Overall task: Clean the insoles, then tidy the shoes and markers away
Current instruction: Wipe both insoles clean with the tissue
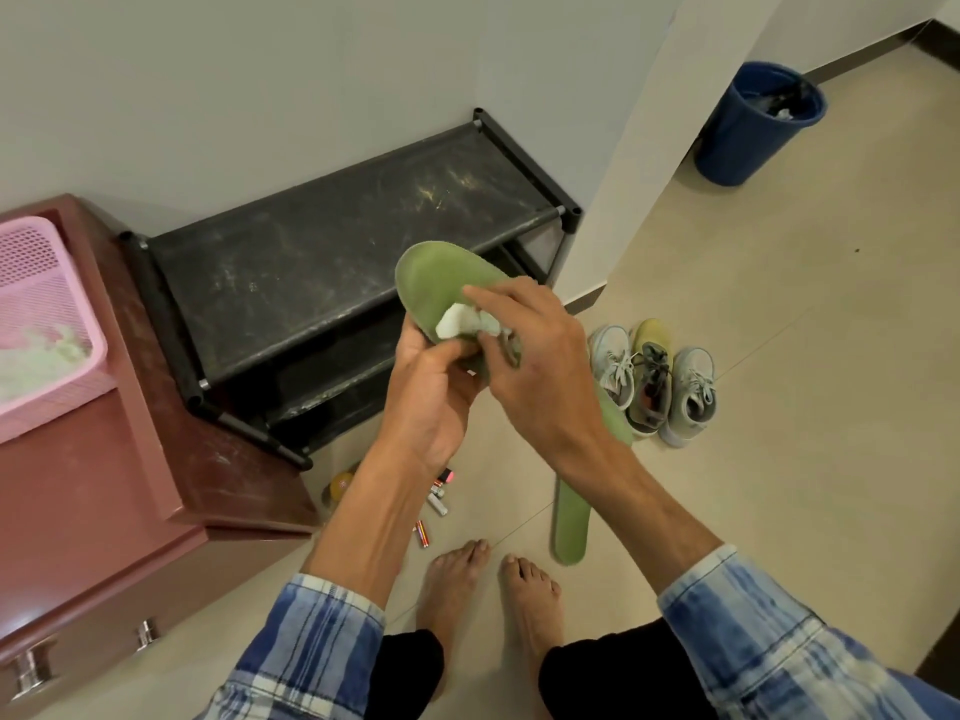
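My left hand (434, 402) grips the heel end of a green insole (441, 280), held up in front of the black shoe rack (322, 272). My right hand (535, 366) presses a crumpled white tissue (462, 320) against the insole's surface. A second green insole (571, 517) lies on the floor, partly hidden by my right forearm. Three shoes (654, 387) stand side by side on the floor to the right. Several markers (434, 504) lie scattered on the tiles below my left forearm.
A maroon cabinet (104, 491) with a pink mesh basket (47, 324) on top stands at the left. A blue waste bin (753, 127) sits at the far right by the wall. My bare feet (488, 589) stand on beige tiles.
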